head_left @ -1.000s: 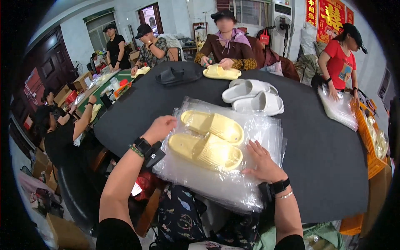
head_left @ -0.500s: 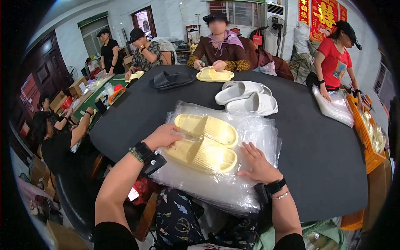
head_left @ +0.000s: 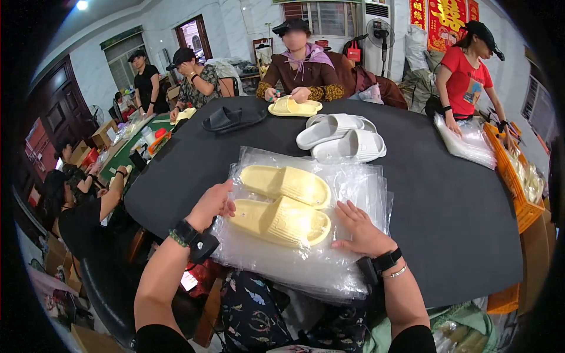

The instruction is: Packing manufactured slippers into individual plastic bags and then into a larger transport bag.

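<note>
Standing fan [head_left: 380,34] and orange crate [head_left: 531,216]

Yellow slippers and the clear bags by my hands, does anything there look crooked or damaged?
The clear bags look askew: their edges stick out unevenly past one another on the right, so the stack isn't squared. I see no damage on the yellow slippers.

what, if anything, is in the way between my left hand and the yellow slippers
Nothing solid shows between your left hand and the yellow slippers; its fingertips are right by the nearer one's left end. Clear plastic bags lie underneath; I can't tell whether thin clear film also covers the slippers.
</note>
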A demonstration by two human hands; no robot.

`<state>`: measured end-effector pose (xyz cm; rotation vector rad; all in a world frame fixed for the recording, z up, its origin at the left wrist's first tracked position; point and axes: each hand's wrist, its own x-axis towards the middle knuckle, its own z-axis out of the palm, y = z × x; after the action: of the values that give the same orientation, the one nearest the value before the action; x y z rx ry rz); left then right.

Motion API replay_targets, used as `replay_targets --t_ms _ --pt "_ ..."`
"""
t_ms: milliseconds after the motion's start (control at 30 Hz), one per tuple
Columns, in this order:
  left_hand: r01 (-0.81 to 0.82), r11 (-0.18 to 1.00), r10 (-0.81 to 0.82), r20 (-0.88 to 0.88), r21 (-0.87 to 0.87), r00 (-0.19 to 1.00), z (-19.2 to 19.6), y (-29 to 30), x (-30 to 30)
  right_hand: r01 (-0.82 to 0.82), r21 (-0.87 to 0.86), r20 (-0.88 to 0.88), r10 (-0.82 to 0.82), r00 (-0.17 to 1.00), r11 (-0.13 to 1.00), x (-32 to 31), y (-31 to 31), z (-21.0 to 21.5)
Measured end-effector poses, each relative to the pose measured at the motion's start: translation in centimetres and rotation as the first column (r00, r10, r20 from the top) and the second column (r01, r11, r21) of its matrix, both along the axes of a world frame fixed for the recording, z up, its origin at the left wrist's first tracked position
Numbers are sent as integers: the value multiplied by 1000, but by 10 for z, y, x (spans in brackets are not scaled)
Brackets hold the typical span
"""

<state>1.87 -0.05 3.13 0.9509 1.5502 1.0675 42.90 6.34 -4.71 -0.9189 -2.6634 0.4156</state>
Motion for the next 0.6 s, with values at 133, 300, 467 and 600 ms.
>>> replay_targets --t_ms 133,300,467,600 --pt "136 979 32 -774 152 632 -11 -9 6 -6 0 -5 6 1000 1000 0 -1 0" --pt "139 980 -3 -689 142 725 -18 -17 -17 -15 -2 3 15 1000 1000 -3 -1 2" --pt "74 976 -18 -263 206 965 -8 -23 -22 -3 16 3 3 1000 1000 -2 2 1" --pt "-30 976 11 87 217 996 4 -27 -14 -18 22 -12 18 1000 1000 -2 2 1"
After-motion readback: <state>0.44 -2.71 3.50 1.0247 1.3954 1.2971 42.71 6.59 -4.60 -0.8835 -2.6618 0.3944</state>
